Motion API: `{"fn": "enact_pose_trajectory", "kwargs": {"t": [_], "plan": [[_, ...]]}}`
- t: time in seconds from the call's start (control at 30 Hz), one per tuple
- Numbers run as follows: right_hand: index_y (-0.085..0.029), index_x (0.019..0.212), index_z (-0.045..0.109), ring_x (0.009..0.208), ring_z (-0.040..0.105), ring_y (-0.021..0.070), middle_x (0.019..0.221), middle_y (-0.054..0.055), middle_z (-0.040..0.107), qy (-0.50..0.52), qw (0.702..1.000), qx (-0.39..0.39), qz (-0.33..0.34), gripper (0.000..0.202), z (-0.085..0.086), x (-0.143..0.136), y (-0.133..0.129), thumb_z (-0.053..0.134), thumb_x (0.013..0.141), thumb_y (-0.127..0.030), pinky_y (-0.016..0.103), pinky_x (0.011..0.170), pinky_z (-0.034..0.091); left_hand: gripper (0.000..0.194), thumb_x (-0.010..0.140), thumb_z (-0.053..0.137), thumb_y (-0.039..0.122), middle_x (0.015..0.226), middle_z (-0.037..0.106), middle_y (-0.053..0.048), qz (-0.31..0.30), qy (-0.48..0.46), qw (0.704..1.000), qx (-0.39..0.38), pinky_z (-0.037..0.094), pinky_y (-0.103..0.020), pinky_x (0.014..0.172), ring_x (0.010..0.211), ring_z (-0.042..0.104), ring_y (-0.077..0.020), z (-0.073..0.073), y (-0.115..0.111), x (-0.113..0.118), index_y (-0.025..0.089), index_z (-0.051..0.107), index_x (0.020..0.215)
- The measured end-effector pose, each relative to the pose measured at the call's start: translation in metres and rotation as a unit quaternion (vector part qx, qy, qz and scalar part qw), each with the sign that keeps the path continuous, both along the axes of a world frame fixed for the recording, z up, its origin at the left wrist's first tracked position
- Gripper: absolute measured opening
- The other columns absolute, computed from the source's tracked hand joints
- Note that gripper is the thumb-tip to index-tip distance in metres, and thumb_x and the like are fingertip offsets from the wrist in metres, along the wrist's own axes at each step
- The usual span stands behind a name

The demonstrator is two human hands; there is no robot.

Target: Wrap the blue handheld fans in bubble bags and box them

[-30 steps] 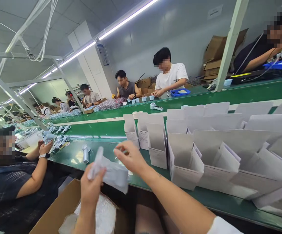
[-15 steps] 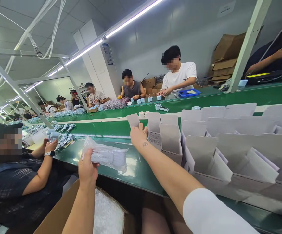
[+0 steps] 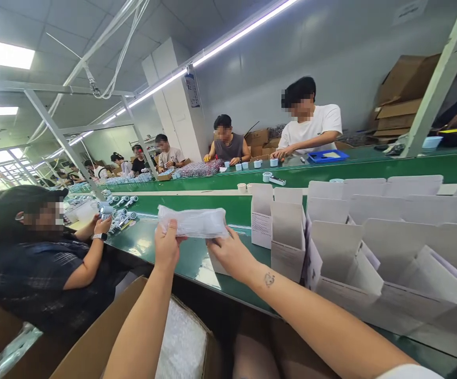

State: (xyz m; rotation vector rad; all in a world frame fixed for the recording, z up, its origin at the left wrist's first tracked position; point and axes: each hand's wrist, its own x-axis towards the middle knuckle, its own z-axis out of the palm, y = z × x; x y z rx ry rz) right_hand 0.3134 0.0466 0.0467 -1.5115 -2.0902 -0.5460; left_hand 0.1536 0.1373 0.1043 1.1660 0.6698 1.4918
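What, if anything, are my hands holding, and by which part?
Your left hand grips a translucent, plastic-wrapped package by its left end. Your right hand seems to hold a white cardboard box, its grip hidden.

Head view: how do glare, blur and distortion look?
Head view: the tube light is blown out; glare patches whiten the green bench; the hazy plastic sleeve hides detail; the right-hand post leans, perhaps camera tilt or lens stretch; faces are pixelated.
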Motion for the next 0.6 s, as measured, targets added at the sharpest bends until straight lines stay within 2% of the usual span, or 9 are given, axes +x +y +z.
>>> {"fn": "enact_pose_trajectory", "kwargs": {"t": [0.1, 0.17, 0.27, 0.3, 0.33, 0.43, 0.47, 0.53, 0.6], "plan": [[-0.019, 0.104, 0.063, 0.110, 0.051, 0.0237, 0.119, 0.013, 0.058, 0.036, 0.998, 0.026, 0.053, 0.025, -0.004, 0.015, -0.001, 0.043, 0.091, -0.011, 0.042, 0.098, 0.044, 0.037, 0.071, 0.076, 0.038, 0.088, 0.066, -0.004, 0.054, 0.037, 0.998, -0.016, 0.053, -0.019, 0.047, 0.065, 0.063, -0.0119, 0.000, 0.003, -0.009, 0.015, 0.061, 0.097], [-0.020, 0.110, 0.060, 0.123, 0.043, 0.0265, 0.129, 0.014, 0.049, 0.116, 0.991, 0.030, 0.056, 0.023, -0.005, 0.023, 0.005, 0.052, 0.089, -0.020, 0.045, 0.102, 0.040, 0.031, 0.075, 0.073, 0.032, 0.090, 0.066, -0.005, 0.072, 0.058, 0.995, -0.023, 0.054, -0.020, 0.048, 0.067, 0.064, -0.0121, 0.005, 0.004, -0.015, 0.015, 0.061, 0.097], [-0.024, 0.124, 0.051, 0.140, 0.023, 0.0315, 0.146, 0.013, 0.028, 0.267, 0.961, -0.024, 0.071, 0.052, -0.006, 0.030, 0.019, 0.070, 0.076, -0.031, 0.051, 0.108, 0.032, 0.023, 0.078, 0.070, 0.024, 0.091, 0.066, -0.005, 0.075, 0.061, 0.994, -0.045, 0.055, -0.020, 0.049, 0.067, 0.064, -0.0120, 0.016, 0.004, -0.017, 0.015, 0.061, 0.097], [-0.025, 0.128, 0.047, 0.140, 0.024, 0.0308, 0.147, 0.012, 0.028, 0.303, 0.947, -0.056, 0.093, 0.060, -0.006, 0.032, 0.024, 0.071, 0.074, -0.031, 0.050, 0.108, 0.033, 0.021, 0.079, 0.069, 0.022, 0.091, 0.066, -0.005, 0.076, 0.054, 0.994, -0.051, 0.056, -0.021, 0.049, 0.067, 0.064, -0.0119, 0.018, 0.005, -0.017, 0.016, 0.061, 0.097], [-0.026, 0.131, 0.044, 0.137, 0.031, 0.0288, 0.144, 0.012, 0.031, 0.329, 0.933, -0.090, 0.118, 0.063, -0.005, 0.034, 0.028, 0.069, 0.074, -0.029, 0.047, 0.107, 0.035, 0.019, 0.080, 0.067, 0.021, 0.090, 0.066, -0.004, 0.080, 0.042, 0.994, -0.057, 0.056, -0.021, 0.049, 0.066, 0.064, -0.0117, 0.020, 0.005, -0.017, 0.016, 0.060, 0.097], [-0.028, 0.139, 0.038, 0.113, 0.054, 0.0226, 0.130, 0.009, 0.044, 0.358, 0.904, -0.182, 0.149, 0.067, -0.005, 0.037, 0.033, 0.062, 0.077, -0.021, 0.042, 0.099, 0.043, 0.017, 0.082, 0.065, 0.017, 0.086, 0.065, -0.003, 0.104, 0.002, 0.992, -0.078, 0.055, -0.020, 0.046, 0.061, 0.063, -0.0105, 0.023, 0.007, -0.017, 0.016, 0.060, 0.098], [-0.030, 0.141, 0.036, 0.109, 0.056, 0.0224, 0.129, 0.009, 0.043, 0.359, 0.899, -0.207, 0.142, 0.071, -0.005, 0.036, 0.032, 0.063, 0.077, -0.023, 0.042, 0.097, 0.044, 0.017, 0.082, 0.065, 0.016, 0.086, 0.065, -0.003, 0.108, -0.008, 0.991, -0.085, 0.054, -0.019, 0.045, 0.060, 0.063, -0.0103, 0.023, 0.007, -0.017, 0.016, 0.060, 0.098], [-0.033, 0.145, 0.029, 0.114, 0.053, 0.0258, 0.135, 0.010, 0.037, 0.362, 0.895, -0.230, 0.124, 0.086, -0.005, 0.031, 0.032, 0.072, 0.071, -0.036, 0.044, 0.099, 0.042, 0.017, 0.082, 0.064, 0.015, 0.087, 0.065, -0.004, 0.098, -0.018, 0.990, -0.099, 0.053, -0.018, 0.043, 0.059, 0.063, -0.0105, 0.019, 0.008, -0.014, 0.016, 0.061, 0.099], [-0.030, 0.147, 0.024, 0.125, 0.045, 0.0315, 0.142, 0.012, 0.029, 0.369, 0.901, -0.209, 0.088, 0.106, -0.005, 0.019, 0.035, 0.080, 0.059, -0.051, 0.047, 0.102, 0.039, 0.017, 0.082, 0.065, 0.014, 0.088, 0.066, -0.004, 0.078, -0.031, 0.987, -0.136, 0.053, -0.019, 0.043, 0.059, 0.064, -0.0110, 0.011, 0.010, -0.009, 0.016, 0.062, 0.099]]}}
